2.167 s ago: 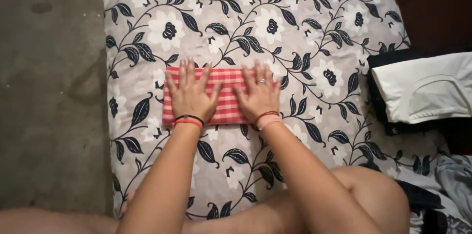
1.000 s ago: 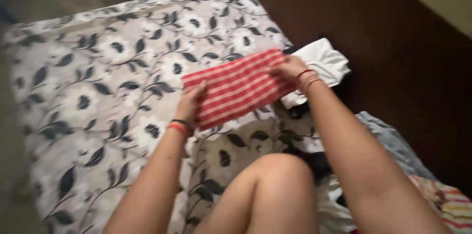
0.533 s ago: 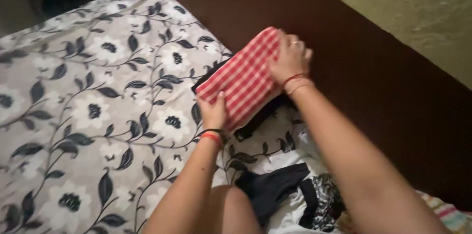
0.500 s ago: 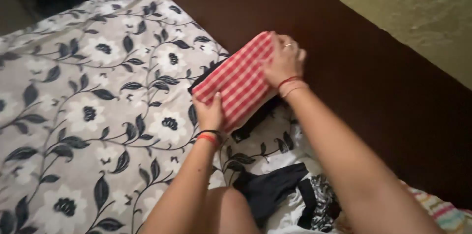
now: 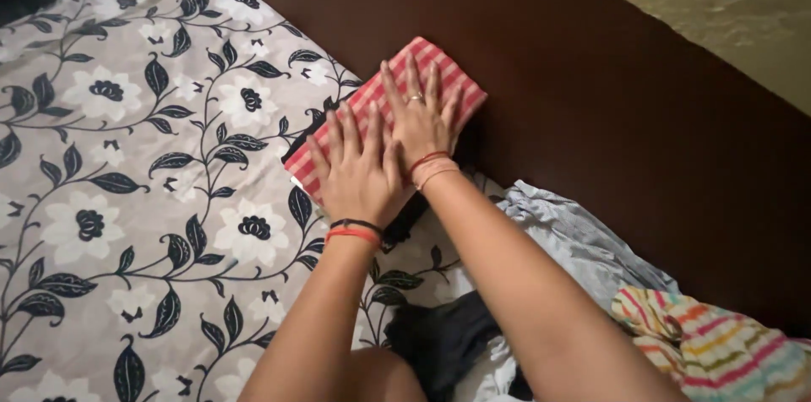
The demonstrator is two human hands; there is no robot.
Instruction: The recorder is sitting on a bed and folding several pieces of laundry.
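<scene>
Nearest the camera, the left hand [image 5: 361, 172] lies flat, fingers spread, pressing the near end of the folded red checked cloth [image 5: 439, 64]. Just beyond it, the right hand [image 5: 418, 115] presses likewise, open-palmed, atop the cloth on a dark pile [image 5: 410, 214].

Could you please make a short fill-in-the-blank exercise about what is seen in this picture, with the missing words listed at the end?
1. Both hands, left hand and right hand, lie flat on a folded red and ____ checked cloth.
2. The ring is on the ____ hand.
3. The bedsheet has a pattern of dark leaves and ____.
4. The crumpled striped garment lies at the lower ____ of the picture.

Missing words: white; right; flowers; right
</scene>
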